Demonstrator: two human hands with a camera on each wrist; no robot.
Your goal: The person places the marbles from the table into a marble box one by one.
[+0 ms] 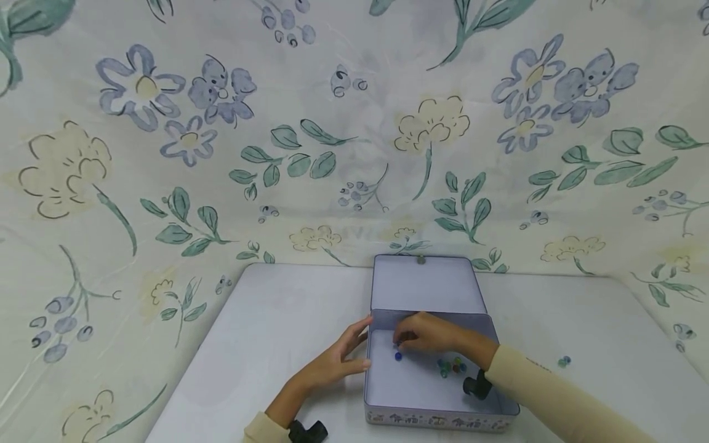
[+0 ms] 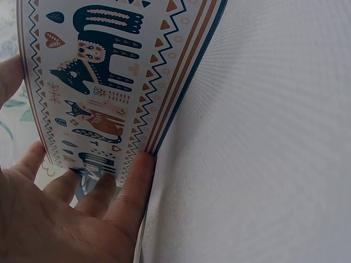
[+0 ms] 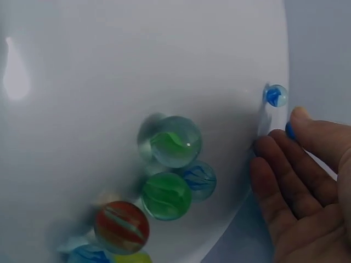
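An open tin box [image 1: 410, 394] stands on the white table, its hinged lid [image 1: 429, 283] raised behind it. My left hand [image 1: 332, 366] touches the box's left side with spread, mostly straight fingers; the left wrist view shows its wall printed with animals [image 2: 107, 49]. Inside the box, toward the back left, my right hand [image 1: 429, 332] pinches a blue marble [image 3: 289, 130] between thumb and fingers, mostly hidden. Close to those fingertips lies a clear marble with a blue swirl [image 3: 276, 96]. Several green, red-brown, blue and yellow marbles [image 1: 451, 367] cluster on the box floor below the right wrist.
A few bluish-green marbles [image 1: 564, 361] lie on the table to the right of the box. White tabletop [image 1: 288, 307] extends on both sides. A floral-printed sheet [image 1: 354, 154] hangs behind the table. Black wrist cameras [image 1: 477, 386] are worn on both arms.
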